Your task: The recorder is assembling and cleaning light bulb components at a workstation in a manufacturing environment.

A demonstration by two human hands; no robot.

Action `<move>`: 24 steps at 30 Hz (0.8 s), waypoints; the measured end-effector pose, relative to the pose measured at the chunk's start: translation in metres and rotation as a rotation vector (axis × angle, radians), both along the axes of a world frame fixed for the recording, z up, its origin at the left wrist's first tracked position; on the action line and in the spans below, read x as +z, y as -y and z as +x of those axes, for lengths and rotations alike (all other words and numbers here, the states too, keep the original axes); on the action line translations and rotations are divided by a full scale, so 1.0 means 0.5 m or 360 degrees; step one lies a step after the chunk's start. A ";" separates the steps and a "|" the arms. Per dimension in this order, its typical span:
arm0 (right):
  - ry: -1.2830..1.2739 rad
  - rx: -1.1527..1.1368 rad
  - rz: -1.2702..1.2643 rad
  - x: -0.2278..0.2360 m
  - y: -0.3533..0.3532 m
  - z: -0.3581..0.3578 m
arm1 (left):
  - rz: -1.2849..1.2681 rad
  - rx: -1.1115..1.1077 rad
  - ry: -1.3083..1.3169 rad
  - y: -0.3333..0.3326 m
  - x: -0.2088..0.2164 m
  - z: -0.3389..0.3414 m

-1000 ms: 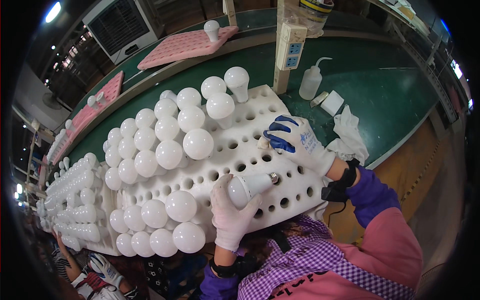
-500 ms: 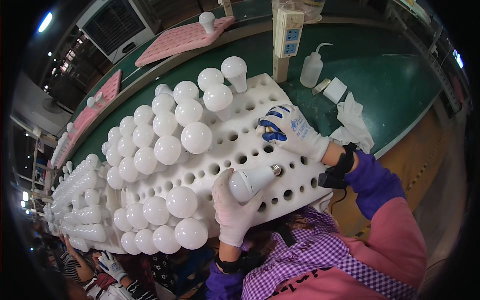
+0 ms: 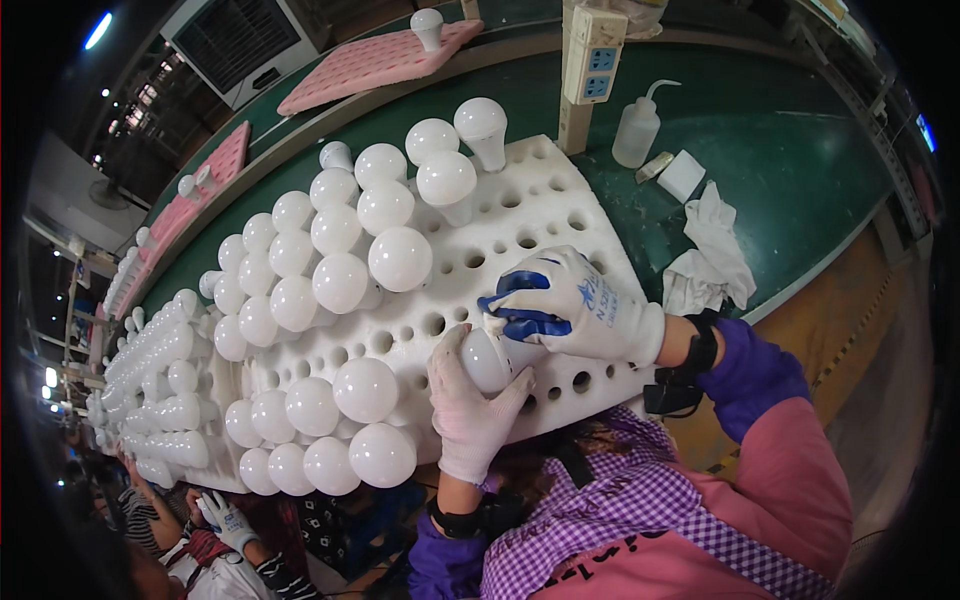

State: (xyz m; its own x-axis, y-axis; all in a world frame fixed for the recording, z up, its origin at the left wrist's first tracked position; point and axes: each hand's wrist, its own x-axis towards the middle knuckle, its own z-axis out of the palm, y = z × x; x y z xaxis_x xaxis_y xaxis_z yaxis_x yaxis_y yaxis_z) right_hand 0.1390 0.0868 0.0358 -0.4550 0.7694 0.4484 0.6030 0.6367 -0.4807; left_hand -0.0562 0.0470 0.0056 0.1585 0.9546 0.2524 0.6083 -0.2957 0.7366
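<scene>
My left hand (image 3: 465, 415), in a thin white glove, is closed round a white light bulb (image 3: 486, 362), tilted above the foam tray (image 3: 450, 330). Over that bulb lies my right hand (image 3: 570, 305), in a white glove with blue-coated fingertips. Its fingers are bent and pressed together on a small pale scrap, too hidden to name, against the bulb. The bulb's screw base is covered by the right hand. Rows of white bulbs (image 3: 366, 390) stand dome-up in the holes of the tray, to the left of my hands; its right part shows bare holes.
On the green table (image 3: 780, 190) stand a squeeze bottle (image 3: 636, 132), a small white box (image 3: 682, 176) and a crumpled white cloth (image 3: 712, 250). A socket post (image 3: 590, 75) rises behind the tray. Pink trays (image 3: 375, 65) lie beyond. A co-worker's gloved hand (image 3: 228, 522) shows at lower left.
My right hand has come down and nearer, from above the tray onto the bulb, covering its screw base. My left hand keeps its hold. The whole view has shifted slightly.
</scene>
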 end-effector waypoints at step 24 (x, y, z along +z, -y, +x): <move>-0.0077 0.0049 0.0169 0.013 0.014 -0.024 | -0.0096 -0.0036 0.0140 -0.009 -0.004 -0.007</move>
State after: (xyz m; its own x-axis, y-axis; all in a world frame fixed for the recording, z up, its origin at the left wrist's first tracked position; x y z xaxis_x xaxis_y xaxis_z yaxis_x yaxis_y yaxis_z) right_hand 0.1272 0.0798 0.0421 -0.4536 0.7025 0.5485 0.5603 0.7033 -0.4375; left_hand -0.0595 0.0513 0.0037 0.1597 0.9649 0.2086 0.5343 -0.2622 0.8036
